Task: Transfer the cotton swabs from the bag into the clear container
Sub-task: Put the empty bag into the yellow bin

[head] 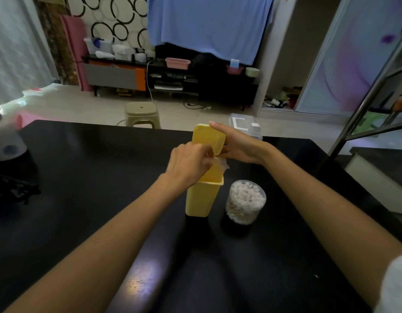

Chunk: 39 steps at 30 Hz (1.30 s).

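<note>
A clear round container [245, 202] packed with cotton swabs stands upright on the black table [87, 181]. Just left of it stands a small yellow bin [203, 198] with its lid [208, 137] raised. My right hand [238, 144] holds the lid up from behind, thumb along its top edge. My left hand [188, 163] is over the bin's mouth and pinches a crumpled clear plastic bag [218, 162] there. Part of the bag is hidden by my fingers.
A clear lidded box [245, 124] sits at the table's far edge behind my right hand. A beige stool [141, 114] stands on the floor beyond the table. A metal frame [362, 114] rises at the right.
</note>
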Tool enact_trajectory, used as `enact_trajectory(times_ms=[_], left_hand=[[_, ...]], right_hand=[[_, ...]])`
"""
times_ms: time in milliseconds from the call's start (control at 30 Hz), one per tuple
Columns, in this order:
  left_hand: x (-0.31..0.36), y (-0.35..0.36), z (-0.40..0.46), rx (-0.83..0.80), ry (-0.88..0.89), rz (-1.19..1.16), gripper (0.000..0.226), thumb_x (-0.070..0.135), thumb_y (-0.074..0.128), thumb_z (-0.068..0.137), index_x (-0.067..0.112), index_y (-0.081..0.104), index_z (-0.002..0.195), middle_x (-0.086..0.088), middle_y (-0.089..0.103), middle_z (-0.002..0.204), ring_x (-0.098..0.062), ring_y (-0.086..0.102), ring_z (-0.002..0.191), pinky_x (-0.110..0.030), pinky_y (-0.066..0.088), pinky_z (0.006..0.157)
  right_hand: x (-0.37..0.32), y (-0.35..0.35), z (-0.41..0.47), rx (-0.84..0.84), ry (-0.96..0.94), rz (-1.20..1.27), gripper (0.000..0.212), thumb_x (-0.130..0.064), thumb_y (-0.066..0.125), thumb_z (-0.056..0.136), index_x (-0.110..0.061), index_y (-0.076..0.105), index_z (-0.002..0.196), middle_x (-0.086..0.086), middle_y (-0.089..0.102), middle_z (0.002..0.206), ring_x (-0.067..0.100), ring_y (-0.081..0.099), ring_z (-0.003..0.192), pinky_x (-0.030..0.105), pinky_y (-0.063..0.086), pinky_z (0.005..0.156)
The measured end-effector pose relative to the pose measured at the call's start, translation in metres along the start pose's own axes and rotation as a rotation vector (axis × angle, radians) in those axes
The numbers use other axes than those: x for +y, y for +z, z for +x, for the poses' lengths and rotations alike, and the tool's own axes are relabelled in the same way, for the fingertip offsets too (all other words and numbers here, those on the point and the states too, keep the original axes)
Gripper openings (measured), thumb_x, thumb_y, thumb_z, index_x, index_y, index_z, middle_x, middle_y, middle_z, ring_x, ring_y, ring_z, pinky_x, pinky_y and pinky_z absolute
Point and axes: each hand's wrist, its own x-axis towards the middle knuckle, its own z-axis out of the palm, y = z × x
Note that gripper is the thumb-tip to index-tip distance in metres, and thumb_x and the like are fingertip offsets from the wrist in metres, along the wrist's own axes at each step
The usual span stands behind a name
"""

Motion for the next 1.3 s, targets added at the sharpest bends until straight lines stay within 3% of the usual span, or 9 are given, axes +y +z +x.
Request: enact_trajectory(times_ms=[167,267,467,567,733,933,1033,1133,1300], left_hand=[[0.003,0.006,0.016,-0.435,0.05,0.42,0.034,0.043,0.047,0.092,0.016,0.061,0.109,-0.004,0.061,0.117,-0.022,0.05,0.115,-0.038,0.03,0.102],[-0.005,0.003,0.015,-0.525,0.033,0.33,0.04,0.046,0.047,0.092,0.021,0.059,0.12,-0.003,0.054,0.129,-0.022,0.042,0.126,-0.041,0.028,0.105],[-0.028,-0.022,-0.019,-0.057,-0.153,-0.119,0.027,0.048,0.07,0.077,0.032,0.066,0.098,0.008,0.067,0.093,-0.009,0.062,0.082,-0.036,0.056,0.076],[-0.043,-0.027,-0.036,0.197,-0.174,-0.34,0.044,0.042,0.069,0.078,0.027,0.053,0.116,0.005,0.06,0.111,-0.006,0.057,0.097,-0.033,0.054,0.081],[-0.043,-0.021,-0.048,-0.102,0.122,-0.178,0.094,0.044,0.069,0.078,0.031,0.01,0.15,0.01,0.01,0.158,-0.006,0.019,0.14,-0.029,0.032,0.102],[-0.034,0.011,-0.065,-0.131,0.107,-0.12,0.066,0.036,0.058,0.09,0.035,0.024,0.147,0.011,0.023,0.155,-0.01,0.024,0.142,-0.04,0.041,0.106],[-0.029,0.016,-0.064,-0.048,0.052,-0.14,0.061,0.035,0.059,0.089,0.033,0.033,0.145,0.007,0.033,0.152,-0.013,0.033,0.138,-0.038,0.041,0.103],[-0.022,0.021,-0.059,-0.035,0.022,-0.123,0.06,0.037,0.06,0.088,0.033,0.036,0.143,0.007,0.036,0.15,-0.014,0.036,0.135,-0.041,0.048,0.096],[-0.011,0.024,-0.053,-0.045,-0.009,-0.114,0.064,0.041,0.06,0.087,0.035,0.031,0.144,0.01,0.036,0.148,-0.012,0.033,0.135,-0.041,0.05,0.091]], right_hand=[[0.002,0.001,0.002,-0.006,-0.001,-0.002,0.058,-0.058,0.042,0.09,-0.022,0.04,0.136,0.006,0.056,0.127,0.02,0.056,0.114,0.036,0.042,0.1],[0.002,0.004,0.001,-0.018,-0.001,-0.051,0.065,-0.06,0.043,0.089,-0.021,0.038,0.14,0.007,0.054,0.132,0.02,0.054,0.117,0.038,0.04,0.104],[0.004,0.009,-0.006,-0.023,-0.036,-0.129,0.061,-0.057,0.039,0.092,-0.019,0.039,0.14,0.007,0.049,0.139,0.022,0.047,0.125,0.043,0.033,0.11],[0.006,0.012,-0.011,-0.021,-0.064,-0.193,0.06,-0.054,0.039,0.092,-0.02,0.037,0.142,0.005,0.044,0.143,0.021,0.042,0.129,0.044,0.03,0.112],[0.025,0.021,-0.031,-0.102,-0.12,-0.494,0.054,-0.04,0.053,0.091,-0.028,0.038,0.142,-0.005,0.029,0.152,0.012,0.03,0.134,0.026,0.029,0.103],[0.054,0.01,-0.058,0.162,-0.101,-0.431,0.061,-0.039,0.057,0.089,-0.032,0.029,0.144,-0.004,0.019,0.156,0.017,0.019,0.142,0.034,0.024,0.11],[0.074,-0.015,-0.065,0.415,0.263,-0.262,0.079,-0.035,0.062,0.087,-0.021,0.015,0.149,0.009,0.019,0.156,0.028,0.025,0.141,0.045,0.03,0.109],[0.1,-0.021,-0.069,0.347,0.571,-0.129,0.079,-0.035,0.064,0.086,-0.014,0.019,0.147,0.015,0.03,0.15,0.035,0.038,0.132,0.047,0.045,0.096],[0.113,-0.001,-0.055,0.364,0.479,-0.046,0.066,-0.031,0.063,0.088,-0.013,0.029,0.142,0.009,0.042,0.141,0.028,0.048,0.123,0.031,0.05,0.072]])
